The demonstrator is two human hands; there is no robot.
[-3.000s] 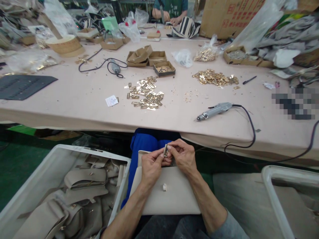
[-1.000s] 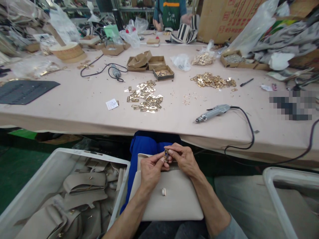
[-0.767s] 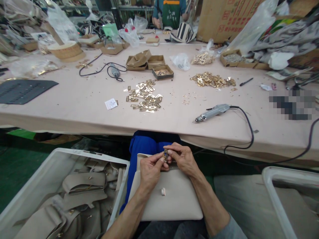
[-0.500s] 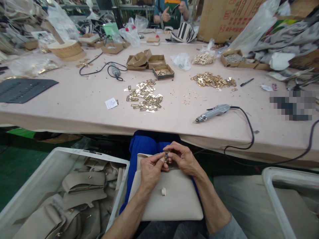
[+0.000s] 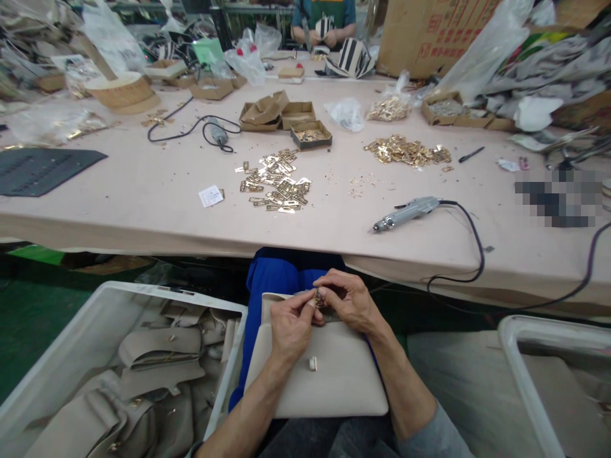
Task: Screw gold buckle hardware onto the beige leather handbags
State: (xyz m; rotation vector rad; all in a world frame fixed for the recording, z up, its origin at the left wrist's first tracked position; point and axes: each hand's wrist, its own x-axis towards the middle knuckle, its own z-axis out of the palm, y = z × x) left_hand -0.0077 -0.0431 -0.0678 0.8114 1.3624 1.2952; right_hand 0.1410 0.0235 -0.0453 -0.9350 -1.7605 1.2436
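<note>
A beige leather bag [image 5: 329, 381] lies on my lap, with a small metal stud [image 5: 312, 363] on its front. Both hands meet at the bag's top edge. My left hand [image 5: 291, 324] and my right hand [image 5: 346, 300] pinch a small gold metal clasp piece [image 5: 318, 298] between their fingertips, just below the table's front edge. Most of the clasp is hidden by the fingers.
A pile of gold clasp plates [image 5: 279, 184] and an electric screwdriver [image 5: 405, 213] with a black cord lie on the pink table [image 5: 143, 197]. A white bin [image 5: 62, 356] of beige bags stands at my left, another white bin [image 5: 529, 375] at my right. A person in a green apron [image 5: 327, 16] works at the far side.
The clasp piece has sunk lower between my fingertips, closer to the bag's top edge. The hands stay pinched together. The person across the table moved their hands.
</note>
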